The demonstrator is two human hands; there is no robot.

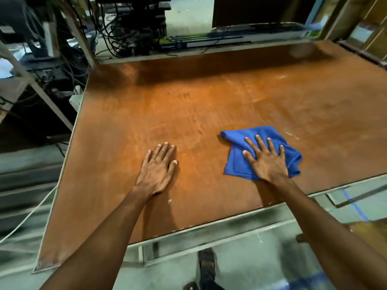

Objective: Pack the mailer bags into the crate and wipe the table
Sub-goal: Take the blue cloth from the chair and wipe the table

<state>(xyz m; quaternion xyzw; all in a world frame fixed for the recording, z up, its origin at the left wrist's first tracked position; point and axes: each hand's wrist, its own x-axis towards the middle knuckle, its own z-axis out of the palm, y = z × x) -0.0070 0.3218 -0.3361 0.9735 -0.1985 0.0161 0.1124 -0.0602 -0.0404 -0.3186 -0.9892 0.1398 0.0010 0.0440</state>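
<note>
The right hand (267,162) presses spread fingers flat on the soft, light blue cloth (261,151) near the table (209,97) front edge; palm pressure should stop bunching, while the left hand (158,166) rests flat, fingers together.

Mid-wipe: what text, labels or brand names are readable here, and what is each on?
"Crompton", blurry: blue end of the long box behind the table.
Smaller print beneath it: too blurred to read.
Green label at the box's right end: unreadable.
Blue cloth: no text.
</note>
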